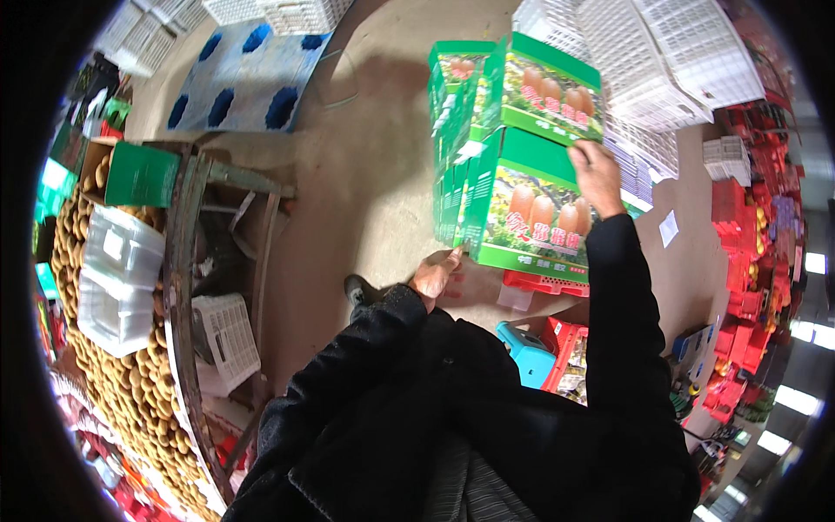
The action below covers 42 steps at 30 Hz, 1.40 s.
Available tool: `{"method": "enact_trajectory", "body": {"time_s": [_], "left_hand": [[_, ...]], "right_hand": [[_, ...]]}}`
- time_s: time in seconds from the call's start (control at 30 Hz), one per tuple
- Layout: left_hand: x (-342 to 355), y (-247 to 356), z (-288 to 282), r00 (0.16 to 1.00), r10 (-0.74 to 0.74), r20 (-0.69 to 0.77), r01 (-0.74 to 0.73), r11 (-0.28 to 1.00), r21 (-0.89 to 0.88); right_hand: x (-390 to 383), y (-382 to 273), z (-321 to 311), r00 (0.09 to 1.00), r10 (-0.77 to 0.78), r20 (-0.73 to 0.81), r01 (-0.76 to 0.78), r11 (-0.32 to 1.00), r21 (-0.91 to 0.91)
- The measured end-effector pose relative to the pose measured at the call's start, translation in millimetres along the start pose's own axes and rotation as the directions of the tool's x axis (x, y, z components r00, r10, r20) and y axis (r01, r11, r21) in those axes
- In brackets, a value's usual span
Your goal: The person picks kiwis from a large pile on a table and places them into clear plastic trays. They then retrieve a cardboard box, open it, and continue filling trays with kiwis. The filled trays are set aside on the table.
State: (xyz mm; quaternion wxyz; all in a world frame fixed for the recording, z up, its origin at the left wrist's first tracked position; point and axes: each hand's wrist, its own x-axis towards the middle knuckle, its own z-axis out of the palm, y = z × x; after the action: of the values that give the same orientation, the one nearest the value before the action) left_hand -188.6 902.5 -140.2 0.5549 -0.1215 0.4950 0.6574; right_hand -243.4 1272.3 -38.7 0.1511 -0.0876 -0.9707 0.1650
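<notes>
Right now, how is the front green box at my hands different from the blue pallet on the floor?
The front green box carries a fruit picture; the blue pallet shows dark openings and no picture. The box has your left hand at its lower left corner and your right hand at its upper right; the pallet has neither hand on it. Both have roughly four-sided outlines.

The carton (532,204) at the right grip (597,178) is green, printed with brown fruits; the latticed crates (644,61) beyond it are white.
</notes>
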Motion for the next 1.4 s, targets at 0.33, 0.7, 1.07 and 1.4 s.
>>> {"method": "enact_trajectory", "body": {"time_s": [0.33, 0.7, 1.07, 1.4], "left_hand": [[89.1, 14.9, -36.2, 0.952, 0.299, -0.059, -0.251, 0.88, 0.402], [161.2, -16.6, 11.7, 0.887, 0.448, -0.111, -0.397, 0.863, 0.312], [91.5, -22.2, 22.5, 0.887, 0.426, -0.181, -0.341, 0.865, 0.368], [4.6, -24.2, -63.9, 0.86, 0.432, -0.272, -0.49, 0.848, -0.203]], "right_hand": [[-124.7, 154.0, -2.2, 0.46, 0.778, 0.429, -0.852, 0.249, 0.461], [-174.6, 128.7, 65.8, 0.518, 0.683, 0.515, -0.717, 0.019, 0.697], [-163.7, 78.3, 38.7, 0.639, 0.672, 0.373, -0.672, 0.252, 0.696], [-118.8, -84.9, 16.2, 0.938, 0.316, 0.144, -0.326, 0.659, 0.678]]}}
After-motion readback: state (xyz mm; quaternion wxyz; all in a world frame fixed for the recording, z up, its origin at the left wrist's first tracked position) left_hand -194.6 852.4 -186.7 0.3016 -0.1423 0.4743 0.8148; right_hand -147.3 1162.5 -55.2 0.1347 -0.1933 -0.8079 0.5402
